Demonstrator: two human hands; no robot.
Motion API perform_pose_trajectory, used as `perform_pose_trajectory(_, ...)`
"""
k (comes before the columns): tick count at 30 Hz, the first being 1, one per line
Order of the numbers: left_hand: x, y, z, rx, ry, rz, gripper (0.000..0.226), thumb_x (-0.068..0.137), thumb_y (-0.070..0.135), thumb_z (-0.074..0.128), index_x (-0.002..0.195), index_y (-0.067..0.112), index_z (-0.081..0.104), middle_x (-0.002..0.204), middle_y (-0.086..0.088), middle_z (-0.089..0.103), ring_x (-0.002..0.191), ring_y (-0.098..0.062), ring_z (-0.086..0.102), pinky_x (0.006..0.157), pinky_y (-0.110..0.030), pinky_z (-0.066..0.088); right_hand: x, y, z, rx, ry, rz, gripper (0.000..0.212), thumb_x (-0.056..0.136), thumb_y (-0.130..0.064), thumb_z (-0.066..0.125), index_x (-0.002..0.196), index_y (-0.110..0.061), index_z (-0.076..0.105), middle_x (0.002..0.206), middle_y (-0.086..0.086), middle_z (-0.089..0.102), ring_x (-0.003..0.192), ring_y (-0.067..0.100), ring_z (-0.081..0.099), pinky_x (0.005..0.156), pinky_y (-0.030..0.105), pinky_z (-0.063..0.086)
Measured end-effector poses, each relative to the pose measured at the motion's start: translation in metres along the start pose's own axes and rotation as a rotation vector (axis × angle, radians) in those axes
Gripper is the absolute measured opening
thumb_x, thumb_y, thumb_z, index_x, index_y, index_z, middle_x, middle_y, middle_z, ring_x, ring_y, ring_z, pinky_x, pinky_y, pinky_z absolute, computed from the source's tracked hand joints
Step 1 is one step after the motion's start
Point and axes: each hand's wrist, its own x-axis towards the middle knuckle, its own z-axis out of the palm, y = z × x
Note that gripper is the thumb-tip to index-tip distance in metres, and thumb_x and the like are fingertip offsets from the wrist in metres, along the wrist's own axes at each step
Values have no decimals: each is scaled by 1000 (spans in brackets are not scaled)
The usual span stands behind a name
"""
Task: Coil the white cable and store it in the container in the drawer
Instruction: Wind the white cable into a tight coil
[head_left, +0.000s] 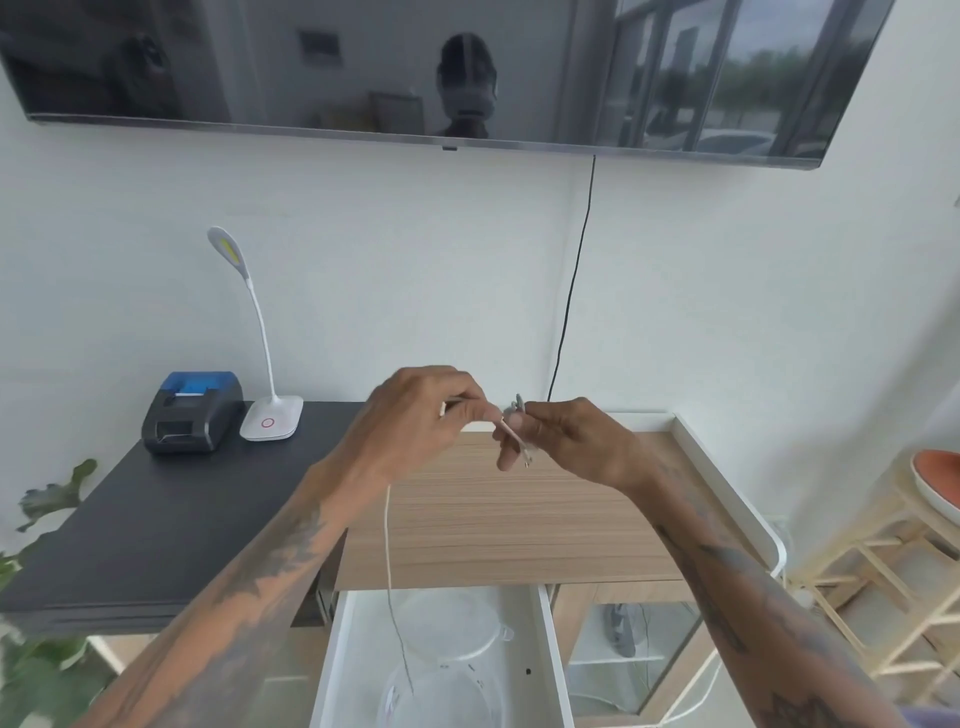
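Pinching the white cable (387, 540) near its plug end between left hand (415, 421) and right hand (561, 441) – both raised over the open drawer (550, 654), likely so slack hangs clear toward the clear container (441, 696) – coiling barely begun

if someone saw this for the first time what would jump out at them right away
Both hands meet mid-frame above the wooden cabinet top: the left hand and right hand pinch the white cable at its upper end, and its loose length hangs down into the open drawer. A clear container lies in that drawer. Above, a dark wall-mounted screen fills the top of the view.
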Motion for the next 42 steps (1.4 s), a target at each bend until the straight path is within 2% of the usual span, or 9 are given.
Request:
perform_pose_trajectory(2,5,-6,-3,-53,30,-10,47,78,73,53,82,31,75,80,15,71,75,-6,62,64,-29,47,-3,-2,-3,177,-96,46,41,104,-42,43,98,-16,74,90,-3,80,103,12,68,101,32,47)
perform_pose_trajectory(8,2,-9,23,-414,131,-157,13,84,46,69,79,35,75,72,0,71,62,-6,57,60,-30,46,-6,-13,-1,649,-176,-79,33,98,-34,55,99,-6,72,80,5,71,92,21,64,86,29,49)
perform_pose_trajectory(13,-17,2,47,-416,65,-161,25,94,43,58,77,28,70,54,2,56,48,-1,45,49,-17,35,-1,-19,4,1105,57,-100,31,95,-31,57,109,-8,74,101,7,79,103,17,70,88,24,53)
perform_pose_trajectory(18,-27,13,53,-298,-114,-95,27,101,36,54,81,23,66,50,9,42,46,-6,37,50,-26,37,9,-4,16,343,522,23,28,95,-39,64,105,-16,76,106,-8,77,103,-2,66,90,23,51)
perform_pose_trajectory(23,-9,2,22,-158,-81,-107,14,90,40,68,86,28,75,61,18,66,48,-5,49,48,-14,35,8,11,20,-119,281,-70,44,103,-39,48,85,-5,71,75,-5,71,67,13,62,64,21,46)
perform_pose_trajectory(31,-1,-13,11,-588,79,-261,24,75,49,77,79,25,78,54,10,58,51,-2,45,50,-13,37,-7,5,-6,888,-179,0,49,100,-42,44,83,-4,69,61,0,61,76,17,64,84,27,47)
perform_pose_trajectory(36,-13,7,35,-735,51,-328,24,83,46,71,90,25,81,55,5,50,54,-15,38,46,-23,32,-9,-22,-10,1756,78,-184,32,89,-25,68,107,1,67,88,8,80,94,19,75,89,30,58)
perform_pose_trajectory(39,-20,20,44,-731,-36,-322,26,88,47,68,99,27,79,58,3,54,57,-21,40,49,-27,33,1,-29,-14,1432,416,-193,22,99,-22,56,109,-8,71,109,6,78,121,14,64,99,24,50)
perform_pose_trajectory(42,-21,28,43,-649,-83,-268,26,91,48,65,96,27,78,56,8,57,51,-9,43,51,-18,36,7,-20,-12,362,715,-132,19,99,-22,61,107,-11,74,111,-3,76,108,5,67,85,14,52)
